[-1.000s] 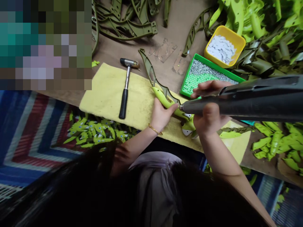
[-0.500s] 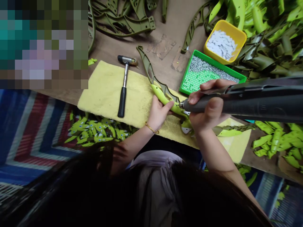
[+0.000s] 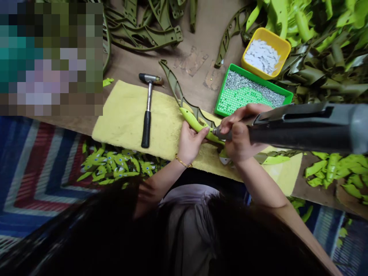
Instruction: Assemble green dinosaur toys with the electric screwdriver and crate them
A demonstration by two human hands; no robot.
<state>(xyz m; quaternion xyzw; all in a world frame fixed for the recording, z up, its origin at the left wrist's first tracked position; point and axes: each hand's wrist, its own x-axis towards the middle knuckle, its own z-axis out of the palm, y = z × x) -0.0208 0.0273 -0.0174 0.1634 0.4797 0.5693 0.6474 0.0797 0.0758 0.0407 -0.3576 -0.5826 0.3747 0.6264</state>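
Note:
My left hand point(image 3: 191, 142) grips a lime-green curved plastic part point(image 3: 192, 119), thumb on top. Along its far side runs a dark olive plastic frame point(image 3: 174, 82), angled away from me. My right hand point(image 3: 240, 132) is wrapped round the front of a dark electric screwdriver point(image 3: 299, 128). The screwdriver's tip meets the green part just right of my left thumb. A white piece with a dark dot point(image 3: 224, 158) shows partly below my right hand, which hides the rest of the part.
A hammer point(image 3: 147, 111) lies on the yellow cloth point(image 3: 119, 115) at left. Beyond my right hand stand a green basket point(image 3: 220, 101) of screws and a yellow bin point(image 3: 283, 55) of white pieces. Olive frames point(image 3: 143, 38) and lime-green parts point(image 3: 333, 166) are heaped around; a pixelated patch covers the upper left.
The screwdriver's tip has come down to the green part, covering the screw that showed there. Its rear end has swung toward me. The whole view has shifted slightly.

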